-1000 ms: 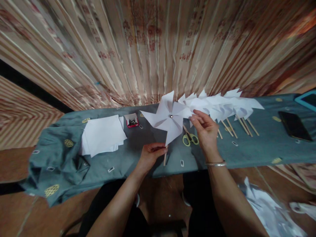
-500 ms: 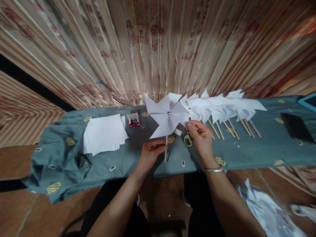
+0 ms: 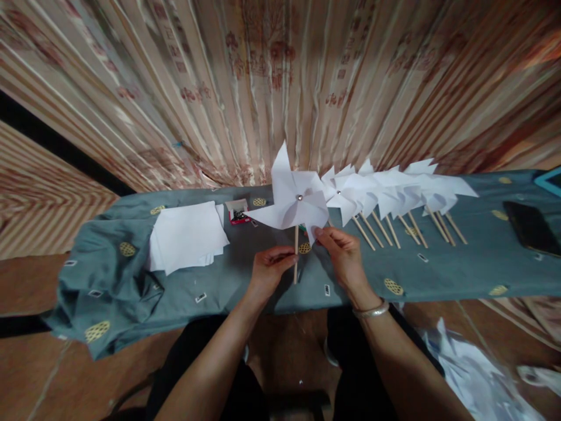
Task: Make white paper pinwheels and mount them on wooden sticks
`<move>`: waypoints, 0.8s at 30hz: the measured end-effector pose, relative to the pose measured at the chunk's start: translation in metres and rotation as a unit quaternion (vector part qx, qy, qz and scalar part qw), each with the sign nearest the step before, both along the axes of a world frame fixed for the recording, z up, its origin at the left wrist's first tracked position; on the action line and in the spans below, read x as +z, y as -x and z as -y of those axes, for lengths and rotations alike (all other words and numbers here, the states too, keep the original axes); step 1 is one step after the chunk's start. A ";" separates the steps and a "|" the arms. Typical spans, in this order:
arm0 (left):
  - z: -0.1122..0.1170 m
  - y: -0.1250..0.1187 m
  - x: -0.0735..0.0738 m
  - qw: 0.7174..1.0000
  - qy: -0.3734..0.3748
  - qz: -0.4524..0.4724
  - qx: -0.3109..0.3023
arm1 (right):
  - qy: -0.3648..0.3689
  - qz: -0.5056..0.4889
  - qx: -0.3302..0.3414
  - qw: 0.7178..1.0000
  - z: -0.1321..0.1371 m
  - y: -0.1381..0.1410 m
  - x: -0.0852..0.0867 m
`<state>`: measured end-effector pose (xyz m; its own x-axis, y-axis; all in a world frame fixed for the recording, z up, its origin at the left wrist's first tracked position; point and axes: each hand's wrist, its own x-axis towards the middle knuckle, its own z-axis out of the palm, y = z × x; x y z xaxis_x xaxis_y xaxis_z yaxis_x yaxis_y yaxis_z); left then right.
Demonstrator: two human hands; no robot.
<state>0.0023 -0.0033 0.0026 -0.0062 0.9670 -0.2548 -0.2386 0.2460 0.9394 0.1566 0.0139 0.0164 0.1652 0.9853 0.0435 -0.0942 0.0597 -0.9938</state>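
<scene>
Upright above the table stands a white paper pinwheel (image 3: 287, 199) with a silver pin at its centre and a thin wooden stick. My left hand (image 3: 272, 270) pinches that stick below the blades. With thumb and forefinger closed, my right hand (image 3: 344, 257) grips the tip of the lower right blade. To the right lies an overlapping row of white pinwheels (image 3: 385, 190), their sticks pointing toward me. Scissors seen earlier are now hidden behind the pinwheel and my right hand.
A stack of white paper sheets (image 3: 186, 237) lies on the left of the grey-green tablecloth (image 3: 245, 280). Near it stands a small red box of metal pins (image 3: 238, 213). A black phone (image 3: 528, 227) is at the right. A bag of white paper pieces (image 3: 473, 368) lies on the floor.
The pinwheel's blades have turned clockwise. My right hand has moved left and slightly down with a blade tip. My left hand stays on the stick.
</scene>
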 end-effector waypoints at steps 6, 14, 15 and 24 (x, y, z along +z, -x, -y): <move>0.000 -0.001 0.000 1.000 -0.004 0.010 -0.001 | -0.003 0.017 0.027 1.000 0.003 0.007 0.003; 0.000 -0.006 -0.003 1.000 0.005 0.020 -0.004 | -0.024 0.072 0.036 0.996 0.004 0.013 0.001; 0.000 -0.007 -0.003 1.000 0.004 0.023 -0.004 | -0.023 0.072 0.038 0.996 0.004 0.014 0.000; -0.002 -0.020 0.001 0.999 -0.002 0.044 -0.023 | 0.011 0.043 0.014 0.999 0.002 0.010 0.001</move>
<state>0.0219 -0.0017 0.0032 0.0609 0.9667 -0.2484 -0.3080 0.2549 0.9166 0.1469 0.0120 0.0177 0.1342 0.9903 0.0349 -0.0105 0.0367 -0.9993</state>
